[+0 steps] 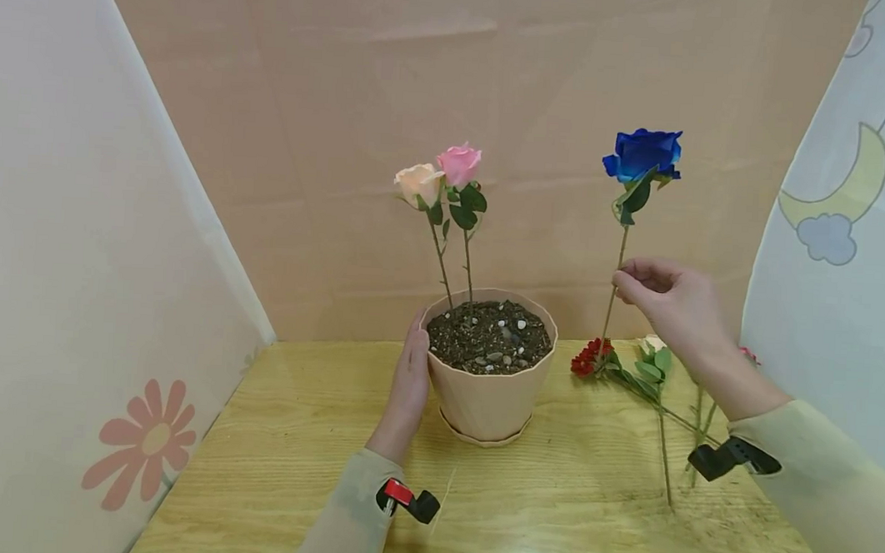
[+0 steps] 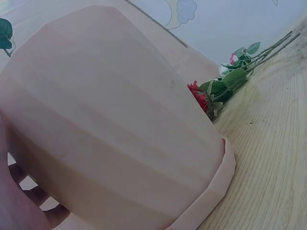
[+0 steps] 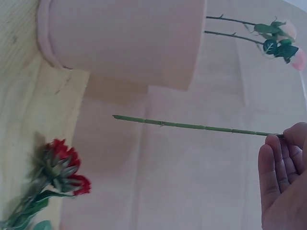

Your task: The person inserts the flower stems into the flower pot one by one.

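Right grip (image 1: 674,301) pinches the blue rose (image 1: 646,158) by its stem, thumb against fingers, in the air to the right of the pot (image 1: 490,400); left grip (image 1: 410,379) lies with fingers extended along the pot's side
The wood-grain counter (image 1: 291,436) is smudged with dirt at right, before a creased peach backdrop (image 1: 360,122) and between pale side panels (image 1: 100,208) printed with a flower and a moon with a cloud; the rose is deep blue, paler at the base, with green leaves and a slightly tilted stem; the head view shows its bloom and the pot's dark soil, where a cream rose (image 1: 418,183) and a pink rose (image 1: 459,165) stand, while the right wrist view shows the stem's lower end hanging free, apart from the pot
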`<state>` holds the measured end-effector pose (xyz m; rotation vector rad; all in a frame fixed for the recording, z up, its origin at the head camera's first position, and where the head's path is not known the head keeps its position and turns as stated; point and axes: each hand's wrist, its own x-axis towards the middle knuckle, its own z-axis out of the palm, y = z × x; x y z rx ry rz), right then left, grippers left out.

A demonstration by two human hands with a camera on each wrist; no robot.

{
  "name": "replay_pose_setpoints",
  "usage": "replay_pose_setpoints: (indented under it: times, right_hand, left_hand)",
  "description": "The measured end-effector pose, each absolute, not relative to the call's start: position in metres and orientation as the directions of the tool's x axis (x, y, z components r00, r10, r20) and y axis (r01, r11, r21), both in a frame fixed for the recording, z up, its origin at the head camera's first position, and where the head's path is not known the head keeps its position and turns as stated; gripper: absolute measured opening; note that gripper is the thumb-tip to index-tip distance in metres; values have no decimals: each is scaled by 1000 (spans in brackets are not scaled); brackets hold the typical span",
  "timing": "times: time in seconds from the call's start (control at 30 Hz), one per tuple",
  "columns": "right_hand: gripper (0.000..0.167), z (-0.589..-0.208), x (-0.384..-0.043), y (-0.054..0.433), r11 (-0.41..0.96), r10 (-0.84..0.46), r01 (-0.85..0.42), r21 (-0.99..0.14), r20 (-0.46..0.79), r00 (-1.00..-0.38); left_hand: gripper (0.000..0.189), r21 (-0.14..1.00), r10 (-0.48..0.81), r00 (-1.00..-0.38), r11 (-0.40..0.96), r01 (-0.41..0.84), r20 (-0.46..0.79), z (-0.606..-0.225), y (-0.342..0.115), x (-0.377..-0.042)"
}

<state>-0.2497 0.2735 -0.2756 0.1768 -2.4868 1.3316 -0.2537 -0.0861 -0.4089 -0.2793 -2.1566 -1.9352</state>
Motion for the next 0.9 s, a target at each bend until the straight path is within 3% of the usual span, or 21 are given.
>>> replay_pose_setpoints:
  times: [0.53, 0.7, 0.9]
  right_hand:
    - [34, -210, -259, 231, 365, 65, -391, -845, 442, -894]
    - [28, -208, -267, 209, 292, 35, -431, -853, 460, -887]
    - [33, -217, -275, 186, 320, 5, -429, -845, 454, -891]
  left_hand:
    - [60, 948, -9, -953, 106, 300, 302, -408, -87, -254]
    - [60, 950, -15, -955, 112, 292, 295, -408, -87, -254]
    - [59, 949, -15, -955, 118, 294, 297, -408, -86, -255]
